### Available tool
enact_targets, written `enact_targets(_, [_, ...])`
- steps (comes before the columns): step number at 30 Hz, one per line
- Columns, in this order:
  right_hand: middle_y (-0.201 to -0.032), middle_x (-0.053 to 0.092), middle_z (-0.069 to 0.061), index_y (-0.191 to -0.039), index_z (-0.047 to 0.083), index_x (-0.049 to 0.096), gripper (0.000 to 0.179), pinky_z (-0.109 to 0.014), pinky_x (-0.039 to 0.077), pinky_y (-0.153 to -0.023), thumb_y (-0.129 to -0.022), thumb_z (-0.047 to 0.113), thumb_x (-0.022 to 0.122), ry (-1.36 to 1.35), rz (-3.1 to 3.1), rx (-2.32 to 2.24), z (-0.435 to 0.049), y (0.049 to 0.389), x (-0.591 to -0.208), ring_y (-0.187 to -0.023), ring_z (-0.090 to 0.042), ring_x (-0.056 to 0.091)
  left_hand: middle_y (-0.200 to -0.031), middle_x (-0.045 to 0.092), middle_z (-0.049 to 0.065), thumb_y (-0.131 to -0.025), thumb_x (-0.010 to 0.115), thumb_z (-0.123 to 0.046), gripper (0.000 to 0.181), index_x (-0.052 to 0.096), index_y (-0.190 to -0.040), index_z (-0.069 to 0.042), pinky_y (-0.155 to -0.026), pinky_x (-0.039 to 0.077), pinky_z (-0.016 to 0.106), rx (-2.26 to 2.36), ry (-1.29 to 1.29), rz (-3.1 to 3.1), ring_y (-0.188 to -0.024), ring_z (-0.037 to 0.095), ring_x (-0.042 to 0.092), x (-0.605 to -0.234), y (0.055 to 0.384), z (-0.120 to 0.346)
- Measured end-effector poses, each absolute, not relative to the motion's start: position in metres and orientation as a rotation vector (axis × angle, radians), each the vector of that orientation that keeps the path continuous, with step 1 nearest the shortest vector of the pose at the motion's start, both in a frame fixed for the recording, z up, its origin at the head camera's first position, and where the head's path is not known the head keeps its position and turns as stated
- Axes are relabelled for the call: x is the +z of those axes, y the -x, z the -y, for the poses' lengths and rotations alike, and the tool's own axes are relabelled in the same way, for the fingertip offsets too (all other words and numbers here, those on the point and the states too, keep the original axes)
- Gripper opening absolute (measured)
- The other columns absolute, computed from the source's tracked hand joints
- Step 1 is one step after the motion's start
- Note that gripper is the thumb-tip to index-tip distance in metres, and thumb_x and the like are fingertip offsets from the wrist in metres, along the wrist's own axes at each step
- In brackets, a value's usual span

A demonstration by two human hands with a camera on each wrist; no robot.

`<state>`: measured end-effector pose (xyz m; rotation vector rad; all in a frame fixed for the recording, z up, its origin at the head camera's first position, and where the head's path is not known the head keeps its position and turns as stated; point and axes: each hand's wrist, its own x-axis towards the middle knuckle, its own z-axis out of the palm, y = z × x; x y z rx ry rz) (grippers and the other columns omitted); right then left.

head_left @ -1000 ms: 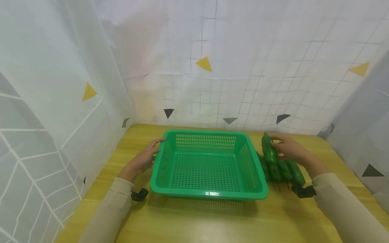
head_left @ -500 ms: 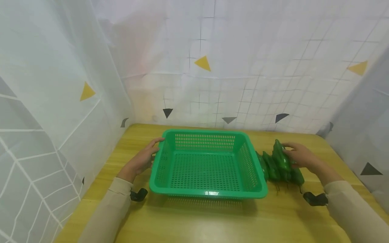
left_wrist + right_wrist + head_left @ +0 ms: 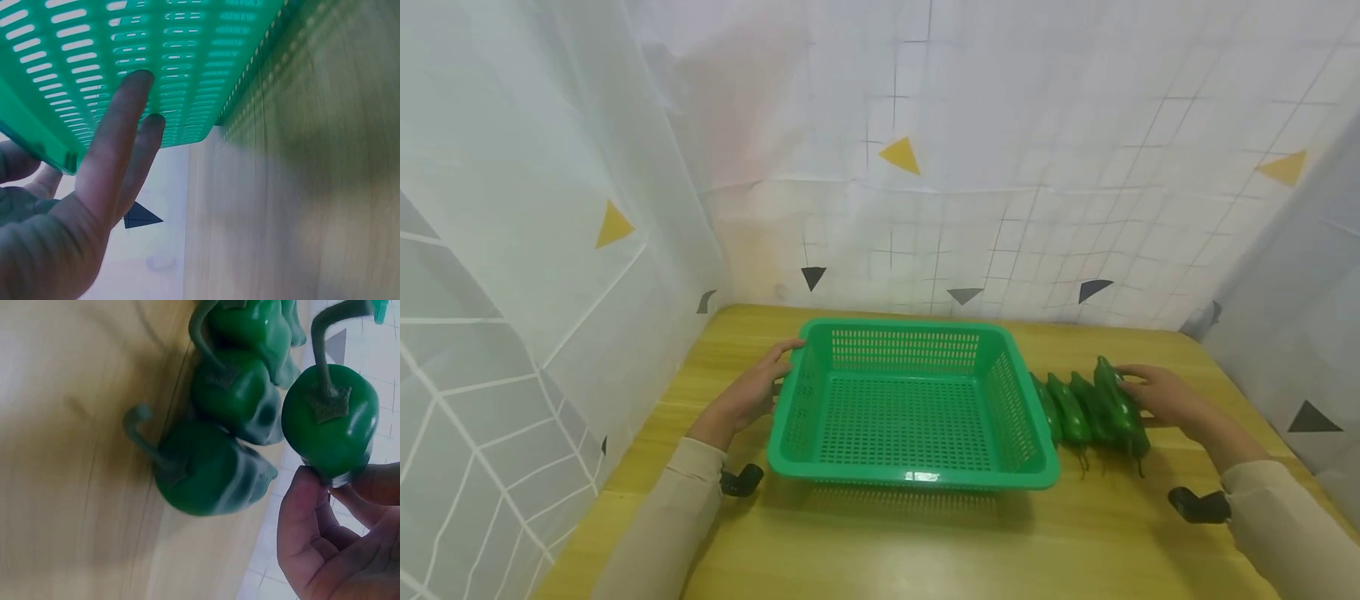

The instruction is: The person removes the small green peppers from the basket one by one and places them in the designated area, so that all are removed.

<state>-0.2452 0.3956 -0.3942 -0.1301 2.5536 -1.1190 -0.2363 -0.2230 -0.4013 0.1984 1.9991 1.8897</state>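
Observation:
My right hand (image 3: pixel 1161 396) pinches a long green pepper (image 3: pixel 1116 398) at its side, between thumb and fingers. In the right wrist view the held pepper (image 3: pixel 340 428) points its curved stem at the camera, raised beside the other peppers (image 3: pixel 200 469). Several more green peppers (image 3: pixel 1066 408) lie in a row to the right of a green plastic basket (image 3: pixel 917 479); the held one partly covers the rightmost. My left hand (image 3: pixel 748 398) rests at the basket's left side, an index fingertip at the rim. In the left wrist view, fairly straight fingers (image 3: pixel 115 125) lie against the slotted outer wall (image 3: pixel 187 81).
The basket stands on a yellow wood-grain table (image 3: pixel 895 550), with nothing inside it. White patterned sheeting (image 3: pixel 970 208) hangs behind the table and along both sides. Black devices (image 3: pixel 1198 506) are strapped at both wrists.
My right hand has moved right and toward me with the pepper, from beside the basket to the right end of the row. My left hand and the basket have stayed put.

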Motion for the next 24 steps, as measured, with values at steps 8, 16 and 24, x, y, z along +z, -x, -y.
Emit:
enact_targets(8, [-0.141,0.037,-0.047,-0.151,-0.018,0.019,0.057,-0.052,0.056,-0.088,-0.113,0.023,0.031,0.131,-2.564,-1.107,-0.407,0.247,-0.402,-0.122,-0.055,0.052,-0.141,0.045,0.025,-0.11,0.037,-0.024,0.05,0.023,-0.158,-0.026,-0.079,0.057,0.046,1.902,-0.181,-2.004,-0.108,0.035,0.062,-0.403,0.239,0.226])
enact_targets(16, [-0.141,0.035,-0.048,-0.149,-0.019,0.022,0.056,-0.051,0.057,-0.086,-0.112,0.022,0.029,0.096,-2.598,-1.046,-0.42,0.24,-0.405,-0.119,-0.052,0.055,-0.14,0.046,0.026,-0.11,0.037,-0.024,0.05,0.023,-0.158,-0.025,-0.079,0.057,0.047,1.894,-0.178,-1.993,-0.108,0.035,0.062,-0.402,0.236,0.223])
enact_targets(24, [-0.14,0.032,-0.05,-0.149,-0.02,0.022,0.057,-0.055,0.056,-0.085,-0.112,0.024,0.027,0.08,-2.642,-1.011,-0.43,0.239,-0.407,-0.116,-0.055,0.055,-0.142,0.045,0.027,-0.111,0.036,-0.026,0.049,0.023,-0.158,-0.025,-0.079,0.056,0.046,1.892,-0.207,-1.995,-0.112,0.039,0.059,-0.399,0.235,0.222])
